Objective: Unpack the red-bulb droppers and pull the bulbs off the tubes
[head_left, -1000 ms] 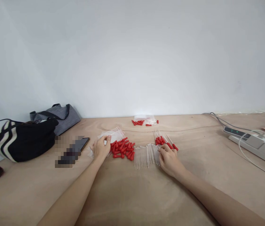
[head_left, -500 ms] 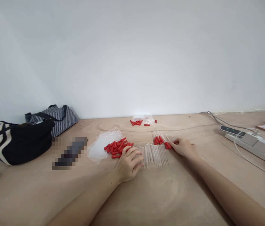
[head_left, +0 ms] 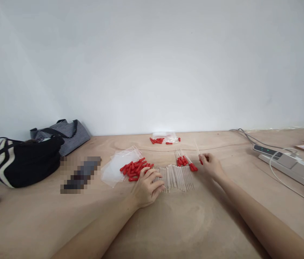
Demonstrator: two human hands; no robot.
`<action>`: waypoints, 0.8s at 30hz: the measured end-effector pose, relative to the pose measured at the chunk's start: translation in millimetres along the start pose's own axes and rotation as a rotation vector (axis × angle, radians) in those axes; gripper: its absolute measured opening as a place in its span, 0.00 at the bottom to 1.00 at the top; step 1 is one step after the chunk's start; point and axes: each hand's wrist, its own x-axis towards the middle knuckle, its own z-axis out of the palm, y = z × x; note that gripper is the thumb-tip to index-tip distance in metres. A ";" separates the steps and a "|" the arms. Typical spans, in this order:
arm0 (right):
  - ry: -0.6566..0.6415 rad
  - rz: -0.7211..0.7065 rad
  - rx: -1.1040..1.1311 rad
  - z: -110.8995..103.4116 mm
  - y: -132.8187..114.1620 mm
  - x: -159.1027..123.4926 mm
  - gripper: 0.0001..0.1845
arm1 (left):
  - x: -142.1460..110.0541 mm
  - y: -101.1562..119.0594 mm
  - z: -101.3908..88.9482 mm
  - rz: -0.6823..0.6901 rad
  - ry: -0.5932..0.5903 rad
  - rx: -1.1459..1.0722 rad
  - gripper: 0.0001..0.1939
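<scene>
My right hand (head_left: 210, 165) pinches a dropper (head_left: 197, 148) by its red bulb, and its thin clear tube points up and away. Just left of that hand lie several finished-looking droppers (head_left: 181, 160) with red bulbs and clear tubes. My left hand (head_left: 149, 187) rests with its curved fingers apart over the left end of a row of clear glass tubes (head_left: 177, 177). Beyond its fingertips is a pile of loose red rubber bulbs (head_left: 134, 169). Whatever lies beneath the left palm is hidden.
Clear plastic bags (head_left: 114, 167) lie beside the bulbs. Farther back are more red bulbs (head_left: 157, 140) and another clear bag (head_left: 168, 135). A pixelated dark object (head_left: 81, 176) and two bags (head_left: 33, 162) stand left. A power strip (head_left: 289, 162) with cables is right.
My right hand has lifted slightly and moved a little to the right, away from the droppers, with one dropper now showing upright in its pinch. My left hand stays in place.
</scene>
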 end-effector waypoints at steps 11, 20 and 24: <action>-0.452 -0.331 0.841 21.2 -50.8 -68.7 0.16 | 10.1 14.5 -4.2 -0.203 0.064 0.050 0.10; -0.279 -0.330 0.830 22.0 -50.3 -76.3 0.18 | 12.5 19.2 -2.9 -0.266 0.159 0.096 0.07; 0.105 -0.599 0.411 14.1 -40.3 -67.3 0.12 | 10.0 9.3 -2.5 -0.263 0.163 0.148 0.05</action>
